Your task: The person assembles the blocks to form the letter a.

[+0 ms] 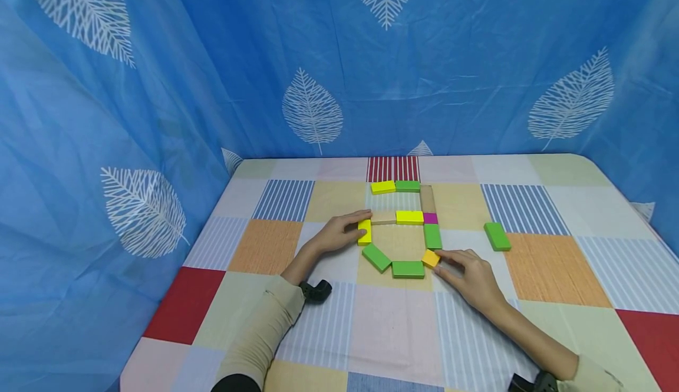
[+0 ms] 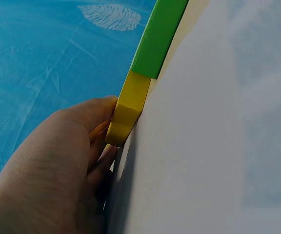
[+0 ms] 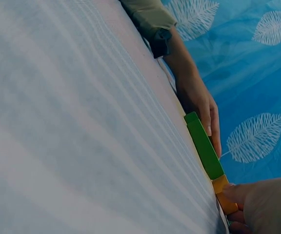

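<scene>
My left hand (image 1: 339, 231) holds a yellow block (image 1: 365, 233) at the left side of a ring of wooden blocks; in the left wrist view its thumb lies against that block (image 2: 126, 109). At the ring's lower right corner, my right hand (image 1: 474, 279) pinches a small orange-yellow block (image 1: 431, 258) between thumb and fingers. Green blocks (image 1: 408, 270) (image 1: 376, 258) form the near side. Up the right side run a green block (image 1: 432, 237), a purple block (image 1: 430, 218) and a plain wood block (image 1: 427, 199). Another plain block (image 1: 384, 218) and a yellow one (image 1: 409, 217) cross the middle.
A yellow block (image 1: 383, 187) and a green block (image 1: 407, 186) lie end to end at the back. One loose green block (image 1: 497, 236) lies apart on the right. A patchwork cloth (image 1: 395, 321) covers the table, with a blue leaf-print curtain (image 1: 371, 97) behind.
</scene>
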A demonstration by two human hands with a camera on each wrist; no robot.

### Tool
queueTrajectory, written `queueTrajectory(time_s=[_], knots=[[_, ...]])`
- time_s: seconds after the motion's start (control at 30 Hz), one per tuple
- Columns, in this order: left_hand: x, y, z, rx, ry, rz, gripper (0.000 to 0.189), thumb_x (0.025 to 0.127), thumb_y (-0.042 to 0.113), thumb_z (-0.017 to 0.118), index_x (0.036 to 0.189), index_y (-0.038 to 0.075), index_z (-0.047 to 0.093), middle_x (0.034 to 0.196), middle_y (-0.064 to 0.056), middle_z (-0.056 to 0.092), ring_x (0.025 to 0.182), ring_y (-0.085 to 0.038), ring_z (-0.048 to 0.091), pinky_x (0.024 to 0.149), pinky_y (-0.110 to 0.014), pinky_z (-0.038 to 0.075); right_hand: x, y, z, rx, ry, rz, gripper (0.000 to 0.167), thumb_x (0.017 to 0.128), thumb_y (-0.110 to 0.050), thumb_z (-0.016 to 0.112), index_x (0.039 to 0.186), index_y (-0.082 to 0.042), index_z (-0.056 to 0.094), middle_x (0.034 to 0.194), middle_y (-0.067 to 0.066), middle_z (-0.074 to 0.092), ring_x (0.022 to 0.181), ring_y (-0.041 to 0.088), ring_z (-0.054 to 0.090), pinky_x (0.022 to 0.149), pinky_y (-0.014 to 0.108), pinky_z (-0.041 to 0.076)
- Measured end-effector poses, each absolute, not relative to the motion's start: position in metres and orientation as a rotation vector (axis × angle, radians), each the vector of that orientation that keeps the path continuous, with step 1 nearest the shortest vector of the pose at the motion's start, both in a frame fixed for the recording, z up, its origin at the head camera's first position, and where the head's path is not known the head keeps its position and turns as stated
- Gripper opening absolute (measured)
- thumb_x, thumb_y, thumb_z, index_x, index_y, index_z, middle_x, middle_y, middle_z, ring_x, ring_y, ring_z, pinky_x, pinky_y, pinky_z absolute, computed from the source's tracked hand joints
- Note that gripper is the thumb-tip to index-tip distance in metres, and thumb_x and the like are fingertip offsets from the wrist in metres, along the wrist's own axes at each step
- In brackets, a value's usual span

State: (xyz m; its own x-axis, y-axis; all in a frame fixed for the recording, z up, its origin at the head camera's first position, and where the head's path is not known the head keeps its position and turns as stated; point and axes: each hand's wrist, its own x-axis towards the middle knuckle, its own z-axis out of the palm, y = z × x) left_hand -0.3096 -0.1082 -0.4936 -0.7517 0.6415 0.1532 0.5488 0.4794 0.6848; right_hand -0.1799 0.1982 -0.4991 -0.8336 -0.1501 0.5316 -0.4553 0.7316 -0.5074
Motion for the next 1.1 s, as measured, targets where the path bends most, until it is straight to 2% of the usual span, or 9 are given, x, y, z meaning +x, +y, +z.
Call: queueTrajectory(time_s=[0.23, 0.47, 0.67, 0.8, 0.93, 1.1], knots=[[-0.3096, -0.1084, -0.4940, 1.049, 2.590, 1.131, 0.047, 0.094, 0.023, 0.055, 0.139, 0.016, 0.043, 0.143, 0.007, 0.037, 0.131, -0.004, 0.029, 0.106, -0.024, 0.026, -0.1803, 0.1985, -0.5009, 0.459, -2.467, 0.889, 0.033, 0.069, -0.011, 0.080, 0.101, -0.006, 0.071, 0.090, 0.004, 0.069, 0.079, 0.016, 0.058, 0.065, 0.029, 0.049], [-0.3104, -0.1088, -0.4944, 1.064, 2.580, 1.148, 0.048, 0.094, 0.023, 0.055, 0.139, 0.014, 0.043, 0.143, 0.004, 0.038, 0.131, -0.008, 0.031, 0.106, -0.027, 0.027, -0.1816, 0.1987, -0.5012, 0.461, -2.459, 0.889, 0.034, 0.070, -0.010, 0.080, 0.102, -0.006, 0.071, 0.090, 0.004, 0.069, 0.078, 0.016, 0.058, 0.065, 0.028, 0.048], [-0.3108, -0.1083, -0.4943, 1.049, 2.590, 1.141, 0.047, 0.094, 0.024, 0.055, 0.139, 0.015, 0.044, 0.143, 0.004, 0.038, 0.131, -0.008, 0.031, 0.106, -0.027, 0.027, -0.1821, 0.1985, -0.4998, 0.462, -2.448, 0.894, 0.034, 0.069, -0.008, 0.080, 0.101, -0.005, 0.070, 0.090, 0.005, 0.069, 0.078, 0.017, 0.058, 0.066, 0.018, 0.045], [-0.3109, -0.1082, -0.4947, 1.037, 2.592, 1.134, 0.047, 0.094, 0.024, 0.055, 0.139, 0.016, 0.044, 0.143, 0.005, 0.038, 0.131, -0.008, 0.031, 0.106, -0.027, 0.027, -0.1815, 0.1980, -0.4988, 0.464, -2.445, 0.897, 0.034, 0.069, -0.009, 0.080, 0.102, -0.005, 0.070, 0.089, 0.005, 0.069, 0.077, 0.017, 0.058, 0.066, 0.015, 0.043], [-0.3117, -0.1081, -0.4960, 1.036, 2.594, 1.133, 0.047, 0.094, 0.025, 0.055, 0.139, 0.017, 0.043, 0.143, 0.005, 0.038, 0.131, -0.008, 0.031, 0.106, -0.027, 0.027, -0.1817, 0.1982, -0.4993, 0.465, -2.445, 0.889, 0.035, 0.069, -0.009, 0.080, 0.102, -0.005, 0.070, 0.088, 0.004, 0.069, 0.076, 0.016, 0.058, 0.065, 0.018, 0.044], [-0.3121, -0.1070, -0.4965, 1.025, 2.603, 1.125, 0.047, 0.094, 0.025, 0.055, 0.139, 0.018, 0.044, 0.143, 0.006, 0.038, 0.131, -0.007, 0.031, 0.107, -0.027, 0.026, -0.1818, 0.2003, -0.5004, 0.455, -2.448, 0.878, 0.036, 0.068, -0.010, 0.081, 0.102, -0.005, 0.070, 0.088, 0.004, 0.068, 0.076, 0.017, 0.058, 0.063, 0.028, 0.048]])
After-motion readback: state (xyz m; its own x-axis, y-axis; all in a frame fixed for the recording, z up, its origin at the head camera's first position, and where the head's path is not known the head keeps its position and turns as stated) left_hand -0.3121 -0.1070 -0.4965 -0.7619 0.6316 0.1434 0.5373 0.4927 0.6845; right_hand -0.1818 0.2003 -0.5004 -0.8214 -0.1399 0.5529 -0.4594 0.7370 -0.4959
